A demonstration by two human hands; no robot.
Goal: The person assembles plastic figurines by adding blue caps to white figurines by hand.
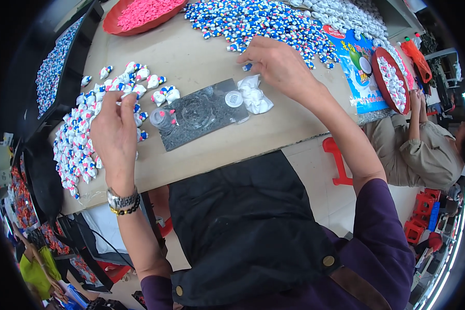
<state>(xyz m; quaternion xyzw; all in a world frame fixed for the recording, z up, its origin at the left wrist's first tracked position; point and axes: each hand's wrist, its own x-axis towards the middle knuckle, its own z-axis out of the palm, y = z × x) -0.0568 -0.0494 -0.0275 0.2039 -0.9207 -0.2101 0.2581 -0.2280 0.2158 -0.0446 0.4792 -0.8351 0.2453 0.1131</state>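
1. On the tan wooden tabletop (201, 57), a dark grey marbled rectangular slab (201, 113) is laid flat between the two hands, seemingly as a firm work base.
2. The right hand (276, 64) is held at the near edge of the large heap of small blue, white and pink figurines (263, 23); one small blue-and-white piece (247, 66) is pinched at its fingertips.
3. The left hand (113, 132) is placed over the spread group of white figurines with pink and blue details (82, 139) at the left. Its fingers are curled downward; whether anything is gripped cannot be told.
4. A crumpled white cloth wad (254, 95) is set just beside the slab's right end, near the right hand.
5. A small round clear plastic cap (234, 98) and a clear cup-like container (160, 118) are seen on the slab, both glossy.
6. A red round tray of pink pieces (139, 13) is seen at the far edge; a second red oval tray of white pieces (392, 77) lies at the right.
7. The figurines look hard, smooth and glossy, with rounded shapes.
8. A metal wristwatch and beaded bracelet (123, 201) are worn on the left wrist.
9. Another person in a beige garment (423, 150) is seated at the right.
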